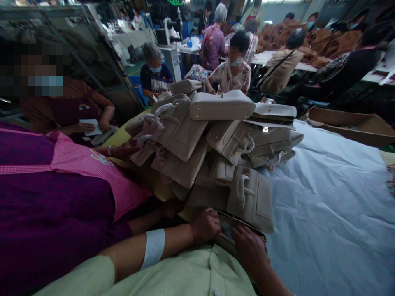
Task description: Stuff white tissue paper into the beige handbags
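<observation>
My left hand (206, 226) is closed, its curled fingers at the left end of a beige handbag's open mouth (227, 231). My right hand (250, 248) bends over the near edge of the same opening, fingers partly hidden inside or behind it. The handbag lies close against my body, and most of it is hidden by my hands and shirt. Directly beyond lies a beige handbag flap with a wrapped handle (242, 189); whether it belongs to the same bag I cannot tell.
Many beige handbags (222, 106) are heaped ahead on the table. White sheeting (327, 197) covers the table's right side, with a cardboard box (348, 123) beyond. A co-worker in a pink apron (86, 164) stands close at my left, hands near the bags. Other people sit behind the heap.
</observation>
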The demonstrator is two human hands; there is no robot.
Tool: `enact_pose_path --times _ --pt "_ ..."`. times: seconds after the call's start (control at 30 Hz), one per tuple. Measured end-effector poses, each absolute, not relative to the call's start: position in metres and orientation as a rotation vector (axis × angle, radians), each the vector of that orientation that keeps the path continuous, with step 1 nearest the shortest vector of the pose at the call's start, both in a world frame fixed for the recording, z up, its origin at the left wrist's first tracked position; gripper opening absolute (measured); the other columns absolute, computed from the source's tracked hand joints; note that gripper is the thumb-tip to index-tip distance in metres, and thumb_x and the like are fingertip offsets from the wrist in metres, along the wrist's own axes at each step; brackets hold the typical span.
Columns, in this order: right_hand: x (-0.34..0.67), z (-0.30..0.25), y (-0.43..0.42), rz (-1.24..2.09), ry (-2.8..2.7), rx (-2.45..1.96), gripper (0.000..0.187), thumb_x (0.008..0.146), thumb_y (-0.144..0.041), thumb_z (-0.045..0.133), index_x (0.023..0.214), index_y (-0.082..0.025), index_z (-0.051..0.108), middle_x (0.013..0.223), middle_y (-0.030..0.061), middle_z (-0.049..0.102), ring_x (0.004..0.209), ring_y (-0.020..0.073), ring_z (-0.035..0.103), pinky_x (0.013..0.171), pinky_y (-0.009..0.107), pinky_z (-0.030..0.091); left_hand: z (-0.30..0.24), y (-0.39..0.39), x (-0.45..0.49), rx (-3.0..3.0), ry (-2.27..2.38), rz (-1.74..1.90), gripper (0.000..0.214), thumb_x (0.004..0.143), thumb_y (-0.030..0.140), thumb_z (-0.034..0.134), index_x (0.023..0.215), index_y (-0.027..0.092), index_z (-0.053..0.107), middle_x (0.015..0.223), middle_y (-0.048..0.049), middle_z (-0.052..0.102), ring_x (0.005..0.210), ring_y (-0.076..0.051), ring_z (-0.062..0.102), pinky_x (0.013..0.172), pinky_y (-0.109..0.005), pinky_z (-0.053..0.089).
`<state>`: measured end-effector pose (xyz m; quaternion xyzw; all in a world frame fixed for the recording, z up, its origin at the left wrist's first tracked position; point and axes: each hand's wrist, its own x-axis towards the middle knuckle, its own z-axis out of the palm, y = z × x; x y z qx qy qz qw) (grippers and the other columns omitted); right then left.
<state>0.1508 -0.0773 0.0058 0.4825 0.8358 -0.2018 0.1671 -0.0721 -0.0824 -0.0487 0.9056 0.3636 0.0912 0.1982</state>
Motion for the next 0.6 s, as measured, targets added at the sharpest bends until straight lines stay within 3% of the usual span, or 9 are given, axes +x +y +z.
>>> enact_pose_path --times 0.13,0.27,0.43,0.6 --pt "0.141 0.008 -0.075 -0.912 2.231 1.263 0.043 0.097 -0.012 0.044 0.120 -0.019 0.080 0.117 0.0118 0.081 0.112 0.0283 0.074 0.094 0.036 0.052 -0.055 -0.078 -0.074 2.526 1.008 0.255 0.020 0.098 0.042 0.081 0.089 0.024 0.080 0.094 0.0023 0.081 0.099 -0.021 0.064 0.088 -0.039 0.040" --pt "0.140 0.003 -0.076 -1.006 2.373 1.298 0.043 0.093 -0.015 0.046 0.123 -0.017 0.078 0.123 0.0128 0.079 0.119 0.0308 0.070 0.103 0.039 0.050 -0.059 -0.079 -0.074 2.549 0.993 0.333 0.019 0.099 0.040 0.080 0.089 0.024 0.080 0.096 0.0026 0.081 0.098 -0.019 0.064 0.093 -0.038 0.042" --pt "0.147 0.002 -0.080 -1.237 2.282 1.290 0.055 0.089 -0.005 0.039 0.130 -0.016 0.075 0.130 0.0148 0.077 0.124 0.0268 0.071 0.106 0.035 0.051 -0.058 -0.088 -0.075 2.721 1.011 0.333 0.021 0.102 0.037 0.076 0.088 0.021 0.074 0.094 0.0001 0.077 0.101 -0.019 0.064 0.114 -0.041 0.040" --pt "0.174 0.003 -0.092 -0.820 2.223 1.368 0.050 0.092 -0.004 0.040 0.127 -0.009 0.076 0.123 0.0203 0.078 0.119 0.0338 0.073 0.107 0.045 0.054 -0.055 -0.091 -0.073 2.796 1.048 0.319 0.023 0.105 0.040 0.071 0.095 0.019 0.072 0.087 -0.0016 0.073 0.106 -0.021 0.064 0.130 -0.046 0.029"
